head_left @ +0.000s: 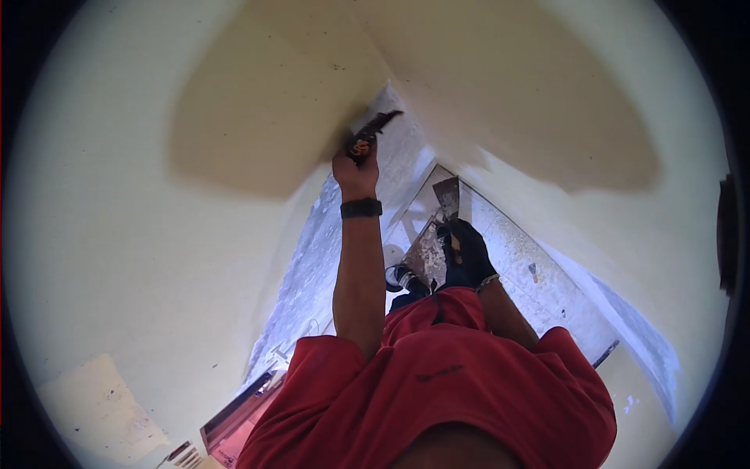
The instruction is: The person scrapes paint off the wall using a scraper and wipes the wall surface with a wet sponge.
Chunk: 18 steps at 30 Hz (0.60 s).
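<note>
My left hand (pixel 355 173), with a dark band on its wrist, is raised by the cream left wall near the corner. Its fingers are closed on a dark tool with orange marks (pixel 378 125), whose narrow end points up and right; I cannot make out its exact kind. Lower down, in front of my body, my right hand (pixel 471 254) wears a black glove. It is closed round the wooden handle of a putty knife (pixel 447 195), whose wide, stained blade points away from me.
Two cream walls (pixel 234 258) meet at the corner ahead, with rough whitish patches (pixel 293 281) low down. A stained board (pixel 428 254) lies below me by a shoe (pixel 406 277). A reddish object (pixel 242 426) is at lower left.
</note>
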{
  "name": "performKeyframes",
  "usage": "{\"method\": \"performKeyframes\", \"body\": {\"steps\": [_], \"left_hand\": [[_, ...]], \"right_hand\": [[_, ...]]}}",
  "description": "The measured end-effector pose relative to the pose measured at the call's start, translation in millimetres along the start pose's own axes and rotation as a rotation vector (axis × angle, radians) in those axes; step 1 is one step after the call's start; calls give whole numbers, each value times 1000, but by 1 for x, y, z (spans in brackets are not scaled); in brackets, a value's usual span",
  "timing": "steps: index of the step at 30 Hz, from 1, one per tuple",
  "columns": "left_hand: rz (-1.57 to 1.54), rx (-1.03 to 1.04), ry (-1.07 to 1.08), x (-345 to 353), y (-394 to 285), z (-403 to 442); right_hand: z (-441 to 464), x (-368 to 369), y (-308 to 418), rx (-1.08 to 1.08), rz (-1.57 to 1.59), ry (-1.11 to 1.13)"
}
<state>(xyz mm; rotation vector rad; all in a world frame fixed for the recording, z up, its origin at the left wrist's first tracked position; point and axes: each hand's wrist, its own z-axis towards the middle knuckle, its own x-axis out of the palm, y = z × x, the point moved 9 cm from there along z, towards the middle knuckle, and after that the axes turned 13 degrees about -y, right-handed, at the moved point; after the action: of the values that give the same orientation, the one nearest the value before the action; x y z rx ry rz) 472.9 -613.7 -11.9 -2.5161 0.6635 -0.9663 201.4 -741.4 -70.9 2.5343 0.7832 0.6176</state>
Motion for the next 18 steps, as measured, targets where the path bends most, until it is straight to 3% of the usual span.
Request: {"method": "performKeyframes", "body": {"steps": [2,4,6,8,11,14,18], "left_hand": [[97,-110,178,4,6,-18],[158,-180,222,-16,-7,-43],[425,23,246,-41,-37,-74],[627,130,59,-87,-68,-89],[912,222,114,-138,-101,-89],[1157,212,202,-161,-121,-91],[1284,201,216,-140,-130,-132]], "right_hand": [[1,1,6,-32,61,-2],[-7,13,11,-19,84,41],[-9,33,13,-61,119,35],[-23,73,16,-46,89,197],[-37,133,6,-68,140,276],[-56,182,-11,24,263,362],[-44,221,-52,85,452,394]]}}
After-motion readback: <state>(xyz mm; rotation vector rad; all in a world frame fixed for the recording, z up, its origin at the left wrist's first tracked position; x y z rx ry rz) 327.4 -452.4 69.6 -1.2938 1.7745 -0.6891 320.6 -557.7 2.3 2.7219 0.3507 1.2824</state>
